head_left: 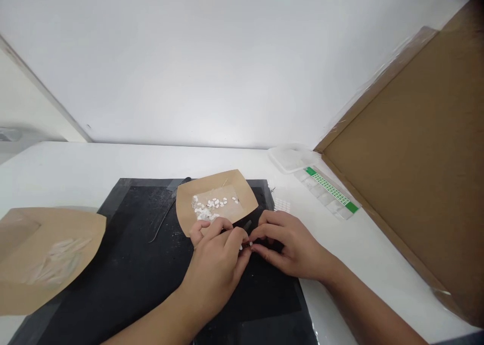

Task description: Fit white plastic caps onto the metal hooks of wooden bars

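Observation:
My left hand (217, 259) and my right hand (289, 244) meet above the black mat (151, 279), just in front of a brown paper tray (184, 211). Thumb and fingertips of my right hand are pinched on a tiny white piece (250, 243). The fingers of my left hand are pinched together close beside it, with a bit of white showing there; what they hold is mostly hidden. A dark grey tip (247, 225) of some object pokes up between the hands. Inside the tray lie many small white oval pieces (216, 203).
At left stands a second brown paper tray (96, 229) with thin clear-looking strips (60, 259). A thin dark tool (165, 218) lies on the mat. Right of it are a white dotted sheet (282, 205), a green-labelled clear pack (328, 191), a translucent lid (289, 158) and a cardboard panel (412, 158).

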Available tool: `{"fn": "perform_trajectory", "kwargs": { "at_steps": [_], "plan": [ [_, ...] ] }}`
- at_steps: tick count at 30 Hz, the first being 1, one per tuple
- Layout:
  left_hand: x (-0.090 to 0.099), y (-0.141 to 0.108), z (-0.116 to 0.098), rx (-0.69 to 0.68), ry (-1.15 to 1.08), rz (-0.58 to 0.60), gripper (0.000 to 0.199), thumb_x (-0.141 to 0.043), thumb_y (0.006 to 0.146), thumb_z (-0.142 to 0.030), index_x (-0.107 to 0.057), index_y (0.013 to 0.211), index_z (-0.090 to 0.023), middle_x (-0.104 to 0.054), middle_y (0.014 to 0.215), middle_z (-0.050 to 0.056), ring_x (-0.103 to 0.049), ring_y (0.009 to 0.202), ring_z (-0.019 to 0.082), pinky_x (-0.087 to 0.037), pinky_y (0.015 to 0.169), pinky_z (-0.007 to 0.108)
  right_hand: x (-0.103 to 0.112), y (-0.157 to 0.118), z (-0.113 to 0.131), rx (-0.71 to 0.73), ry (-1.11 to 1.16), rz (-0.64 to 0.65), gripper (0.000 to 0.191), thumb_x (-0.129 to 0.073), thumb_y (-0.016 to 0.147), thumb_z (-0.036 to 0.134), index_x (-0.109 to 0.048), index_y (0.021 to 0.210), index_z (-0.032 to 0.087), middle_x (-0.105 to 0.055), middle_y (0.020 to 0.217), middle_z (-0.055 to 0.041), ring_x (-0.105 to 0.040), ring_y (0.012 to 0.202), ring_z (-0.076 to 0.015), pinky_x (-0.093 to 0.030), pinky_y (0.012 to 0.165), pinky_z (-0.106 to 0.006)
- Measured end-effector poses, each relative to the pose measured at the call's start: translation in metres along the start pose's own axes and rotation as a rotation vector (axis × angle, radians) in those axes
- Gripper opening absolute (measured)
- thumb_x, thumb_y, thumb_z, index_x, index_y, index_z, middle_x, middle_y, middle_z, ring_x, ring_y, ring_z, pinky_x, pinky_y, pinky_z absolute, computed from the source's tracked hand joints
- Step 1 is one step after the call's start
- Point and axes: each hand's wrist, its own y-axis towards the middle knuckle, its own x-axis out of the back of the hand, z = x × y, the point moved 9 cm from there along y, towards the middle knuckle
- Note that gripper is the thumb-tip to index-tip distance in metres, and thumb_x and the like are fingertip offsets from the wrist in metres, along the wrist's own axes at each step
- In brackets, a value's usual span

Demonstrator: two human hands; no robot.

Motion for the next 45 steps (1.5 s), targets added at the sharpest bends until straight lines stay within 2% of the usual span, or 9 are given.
{"fn": "perform_trajectory", "kwargs": {
  "at_steps": [10, 17, 24, 35, 45],
  "plan": [
    [-0.001, -0.005, 0.008, -0.046, 0.053, 0.11, 0.013, -0.075, 0.097, -0.019, -0.064, 0.093, -0.024, -0.074, 0.087, -0.003, -0.063, 0.102, 0.029, -0.022, 0.104, 0.056, -0.002, 0.002, 0.006, -0.002, -0.038, -0.021, 0.005, -0.069, 0.096, 0.023, -0.072, 0.099, 0.025, -0.066, 0.085, 0.0008, -0.06, 0.075, -0.0157, -0.039, 0.07, -0.033],
    [0.001, -0.006, 0.01, -0.043, 0.057, 0.099, 0.01, -0.07, 0.1, -0.02, -0.064, 0.093, -0.024, -0.074, 0.086, -0.003, -0.063, 0.101, 0.029, -0.023, 0.104, 0.057, 0.0, 0.001, 0.009, -0.031, -0.117, -0.055, 0.007, -0.07, 0.094, 0.03, -0.07, 0.098, 0.024, -0.066, 0.085, 0.0005, -0.06, 0.073, -0.0163, -0.036, 0.067, -0.033],
    [0.001, -0.006, 0.013, -0.016, 0.064, 0.104, 0.01, -0.068, 0.101, -0.021, -0.064, 0.093, -0.024, -0.076, 0.087, -0.001, -0.063, 0.103, 0.03, -0.025, 0.105, 0.059, -0.007, 0.0, 0.013, -0.043, -0.233, -0.046, 0.012, -0.066, 0.094, 0.029, -0.062, 0.084, 0.023, -0.062, 0.072, 0.0036, -0.052, 0.061, -0.0141, -0.028, 0.061, -0.031],
    [0.002, -0.007, 0.012, -0.014, 0.038, 0.097, 0.012, -0.068, 0.101, -0.019, -0.064, 0.091, -0.024, -0.074, 0.084, -0.003, -0.064, 0.102, 0.029, -0.024, 0.106, 0.06, -0.018, 0.0, 0.004, -0.129, -0.175, -0.005, 0.016, -0.063, 0.095, 0.028, -0.059, 0.08, 0.022, -0.06, 0.064, 0.0056, -0.052, 0.058, -0.012, -0.029, 0.059, -0.028],
    [0.005, -0.007, 0.005, -0.078, 0.047, 0.079, 0.016, -0.064, 0.1, -0.011, -0.067, 0.091, -0.024, -0.076, 0.083, -0.001, -0.064, 0.108, 0.031, -0.024, 0.111, 0.062, -0.027, 0.003, -0.012, -0.276, 0.019, 0.024, 0.015, -0.065, 0.086, 0.019, -0.057, 0.074, 0.022, -0.061, 0.061, 0.0065, -0.055, 0.055, -0.0108, -0.034, 0.055, -0.022]
  ]
}}
